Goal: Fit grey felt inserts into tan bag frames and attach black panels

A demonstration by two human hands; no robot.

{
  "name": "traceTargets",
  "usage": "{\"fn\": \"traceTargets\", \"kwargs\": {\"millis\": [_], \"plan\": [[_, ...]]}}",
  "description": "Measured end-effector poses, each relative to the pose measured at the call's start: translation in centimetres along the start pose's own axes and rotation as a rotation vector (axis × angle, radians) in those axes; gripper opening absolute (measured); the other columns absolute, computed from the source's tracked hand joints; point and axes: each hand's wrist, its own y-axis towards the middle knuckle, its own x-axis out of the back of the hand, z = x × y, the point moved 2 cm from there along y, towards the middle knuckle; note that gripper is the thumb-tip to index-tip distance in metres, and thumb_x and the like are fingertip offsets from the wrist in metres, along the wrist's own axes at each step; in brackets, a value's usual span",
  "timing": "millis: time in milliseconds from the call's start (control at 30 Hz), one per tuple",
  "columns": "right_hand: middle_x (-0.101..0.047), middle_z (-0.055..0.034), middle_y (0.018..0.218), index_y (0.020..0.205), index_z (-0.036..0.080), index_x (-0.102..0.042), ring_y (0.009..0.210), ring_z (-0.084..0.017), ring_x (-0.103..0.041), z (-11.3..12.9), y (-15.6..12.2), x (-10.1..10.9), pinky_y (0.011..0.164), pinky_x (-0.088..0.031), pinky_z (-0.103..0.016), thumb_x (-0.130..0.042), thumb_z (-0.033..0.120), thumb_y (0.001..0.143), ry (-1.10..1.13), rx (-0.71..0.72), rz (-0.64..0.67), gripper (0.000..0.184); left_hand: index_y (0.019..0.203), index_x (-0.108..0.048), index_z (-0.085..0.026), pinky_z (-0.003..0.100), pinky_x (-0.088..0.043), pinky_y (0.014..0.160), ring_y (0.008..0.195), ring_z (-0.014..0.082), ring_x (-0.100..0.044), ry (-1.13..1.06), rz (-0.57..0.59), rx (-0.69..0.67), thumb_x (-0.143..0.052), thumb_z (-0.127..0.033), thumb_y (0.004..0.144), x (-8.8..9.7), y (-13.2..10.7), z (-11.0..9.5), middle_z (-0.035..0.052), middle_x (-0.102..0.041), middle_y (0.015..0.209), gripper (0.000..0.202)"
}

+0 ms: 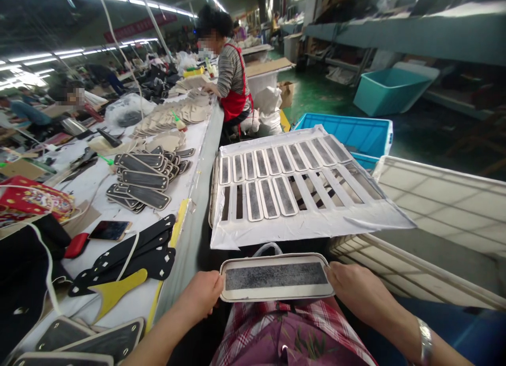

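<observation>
Above my lap, a long panel (276, 276) with rounded corners, a cream rim and a dark grey speckled middle is held level. My left hand (203, 292) is closed on its left end. At its right end, my right hand (351, 284) grips the edge with fingers wrapped round it. Just beyond lies a white slotted rack (237, 237), with similar smaller-looking panels (271, 197) laid over its slots. Several slots in the front row show open gaps.
On the table at left are a pile of dark strips (144, 180), a phone (109, 230), black cut pieces (134, 250) and a yellow piece (118, 295). A white crate (443, 171) and a blue crate (348, 124) stand at right. A person in a red apron (237, 92) works further along.
</observation>
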Motion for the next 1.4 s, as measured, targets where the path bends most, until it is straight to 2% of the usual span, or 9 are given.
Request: {"fn": "traceTargets", "kwargs": {"millis": [133,367,600,800,933,1067,1167,1300,1400], "plan": [[-0.065,-0.0096,0.067,0.069,0.017,-0.055,0.063,-0.023,-0.062,-0.1,0.0,-0.2,0.052,-0.025,-0.029,-0.033,0.025,0.090,-0.031,0.003,0.005,0.031,0.068,-0.043,-0.020,0.021,-0.035,0.031,0.034,0.0129,-0.047,-0.039,0.025,0.026,-0.027,-0.046,0.083,-0.2,0.1,0.2,-0.0029,-0.049,0.048,0.034],[-0.065,-0.0093,0.069,0.070,0.016,-0.056,0.066,-0.022,-0.063,-0.1,0.0,-0.4,0.054,-0.027,-0.029,-0.036,0.023,0.088,-0.037,0.033,0.011,0.027,0.056,-0.040,-0.020,0.017,-0.020,0.027,0.025,0.0069,-0.032,-0.174,0.076,-0.012,-0.042,-0.053,0.078,0.6,0.9,1.0,-0.0067,-0.041,0.036,0.040],[-0.065,-0.0094,0.069,0.069,0.017,-0.055,0.066,-0.023,-0.063,0.0,0.1,-0.3,0.054,-0.027,-0.029,-0.033,0.025,0.090,-0.021,-0.008,0.011,0.031,0.074,-0.045,-0.019,0.017,-0.034,0.033,0.031,0.0063,-0.038,-0.577,0.259,-0.021,-0.039,-0.070,0.073,-0.4,1.4,3.6,-0.0070,-0.046,0.042,0.052],[-0.065,-0.0081,0.070,0.070,0.018,-0.053,0.068,-0.023,-0.063,-0.4,0.3,-0.7,0.055,-0.028,-0.030,-0.031,0.024,0.091,-0.025,-0.010,0.034,0.031,0.067,-0.038,-0.021,0.015,-0.021,0.026,0.025,0.0036,-0.025,-0.785,0.204,-0.005,-0.049,-0.073,0.066,-2.9,2.6,4.5,-0.0120,-0.035,0.034,0.053],[-0.064,-0.0070,0.069,0.072,0.019,-0.052,0.068,-0.023,-0.063,-0.5,0.5,-1.0,0.056,-0.030,-0.030,-0.031,0.023,0.091,-0.026,-0.037,0.058,0.028,0.063,-0.035,-0.021,0.013,-0.017,0.024,0.024,0.0025,-0.022,-0.829,0.114,0.034,-0.053,-0.067,0.069,-3.4,2.3,4.3,-0.0123,-0.034,0.034,0.050],[-0.063,-0.0074,0.069,0.073,0.019,-0.051,0.068,-0.023,-0.062,-0.6,1.0,-1.7,0.058,-0.033,-0.031,-0.030,0.024,0.091,-0.001,-0.012,0.093,0.028,0.060,-0.037,-0.019,0.014,-0.030,0.028,0.033,0.0042,-0.034,-0.788,-0.026,0.031,-0.057,-0.059,0.071,-2.3,2.1,3.7,-0.0092,-0.038,0.044,0.046],[-0.064,-0.0091,0.070,0.076,0.018,-0.052,0.069,-0.023,-0.063,-0.7,1.5,-1.7,0.060,-0.035,-0.031,-0.029,0.026,0.091,0.039,-0.033,0.114,0.029,0.065,-0.038,-0.020,0.016,-0.038,0.033,0.045,0.0079,-0.044,-0.755,0.005,0.006,-0.058,-0.058,0.070,-1.4,2.2,2.6,-0.0072,-0.041,0.055,0.043],[-0.065,-0.0100,0.074,0.074,0.016,-0.054,0.070,-0.019,-0.062,-0.4,0.8,0.2,0.060,-0.035,-0.027,-0.026,0.024,0.093,0.119,-0.011,0.134,0.035,0.072,-0.036,-0.023,0.017,-0.036,0.033,0.044,0.0087,-0.042,-0.757,0.031,0.008,-0.057,-0.062,0.067,-1.6,1.9,1.2,-0.0082,-0.039,0.058,0.045],[-0.062,-0.0064,0.068,0.070,0.016,-0.054,0.062,-0.015,-0.059,-0.4,-0.2,1.9,0.055,-0.032,-0.024,-0.024,0.032,0.094,0.194,-0.025,0.107,0.042,0.071,-0.040,-0.024,0.020,-0.039,0.037,0.047,0.0115,-0.044,-0.696,-0.044,0.112,-0.054,-0.069,0.061,-2.7,2.1,2.1,-0.0069,-0.041,0.056,0.048]]}}
